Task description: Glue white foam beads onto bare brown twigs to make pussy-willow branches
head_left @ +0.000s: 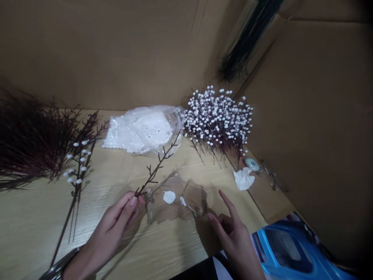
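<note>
My left hand (121,217) pinches the lower part of a bare brown artificial twig (154,173), which slants up to the right. Before it on the table lies a torn, tape-like brown sheet (163,214). A white glue-like blob (169,197) sits on this sheet, and a thin stick with a smeared white end (183,201) rests to its right. Just right of the sheet is my right hand (233,229), its index finger stretched out and thumb apart, with nothing seen in it. The other fingers are curled.
A clear bag of white beads (145,130) lies at the back. Right of it is a bunch of white-tipped twigs (218,116). Bare twigs (32,140) and one beaded stem (77,182) lie left. Crumpled tissue (244,179), scissors (271,173) and a blue package (291,249) are right.
</note>
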Available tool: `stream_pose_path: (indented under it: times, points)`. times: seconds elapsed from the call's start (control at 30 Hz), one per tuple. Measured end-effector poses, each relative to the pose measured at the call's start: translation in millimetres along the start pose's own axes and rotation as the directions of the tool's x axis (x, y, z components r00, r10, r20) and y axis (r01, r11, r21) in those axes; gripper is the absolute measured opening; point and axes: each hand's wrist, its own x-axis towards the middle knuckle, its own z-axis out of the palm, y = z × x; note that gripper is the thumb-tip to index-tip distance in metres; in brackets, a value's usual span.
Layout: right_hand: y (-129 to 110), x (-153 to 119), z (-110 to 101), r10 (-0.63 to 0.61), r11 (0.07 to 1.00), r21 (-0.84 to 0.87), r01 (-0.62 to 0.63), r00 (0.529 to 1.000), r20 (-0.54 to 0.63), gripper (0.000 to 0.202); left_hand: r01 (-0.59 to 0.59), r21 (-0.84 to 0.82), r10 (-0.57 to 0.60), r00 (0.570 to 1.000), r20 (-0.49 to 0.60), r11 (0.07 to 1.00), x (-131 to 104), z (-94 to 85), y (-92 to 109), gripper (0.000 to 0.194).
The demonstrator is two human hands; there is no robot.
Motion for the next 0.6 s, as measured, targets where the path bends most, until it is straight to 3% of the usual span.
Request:
stream_pose_path:
  times: [0.13, 0.2, 0.27, 0.33, 0.4, 0.5, 0.6]
  points:
    - [-28.2, 28.6, -21.6, -0.232, 0.972, -0.043, 0.233, 0.972, 0.032, 0.048, 0.031, -0.095, -0.037, 0.997, -0.065, 0.995, -2.2, 4.2, 9.7, 0.042]
    - [-59.7, 56.3, -25.4, -0.378, 0.923, -0.057, 0.381, 0.924, 0.048, 0.039, 0.031, -0.118, -0.04, 0.996, -0.076, 0.993, -2.9, 6.0, 16.1, 0.043]
    - [-98.6, 91.3, -18.7, -0.537, 0.836, -0.107, 0.538, 0.842, 0.046, 0.03, 0.018, -0.155, -0.034, 0.994, -0.102, 0.988, -2.7, 7.4, 21.1, 0.043]
    - [-137.7, 130.4, 0.2, -0.643, 0.707, -0.228, 0.669, 0.743, 0.187, 0.029, 0.008, -0.205, -0.039, 0.988, -0.15, 0.979, -1.9, 8.4, 24.1, 0.042]
    - [-170.0, 168.2, 29.3, -0.663, 0.646, -0.254, 0.72, 0.694, 0.28, 0.026, 0.001, -0.258, -0.056, 0.976, -0.209, 0.966, -1.0, 8.8, 26.5, 0.04]
    - [-199.7, 210.1, 79.0, -0.641, 0.593, -0.3, 0.748, 0.663, 0.386, 0.024, 0.016, -0.322, -0.114, 0.951, -0.288, 0.946, -1.0, 8.1, 30.9, 0.037]
    - [-209.2, 227.6, 117.3, -0.576, 0.568, -0.344, 0.748, 0.659, 0.483, 0.027, 0.016, -0.343, -0.122, 0.95, -0.289, 0.939, -1.4, 5.9, 32.7, 0.042]
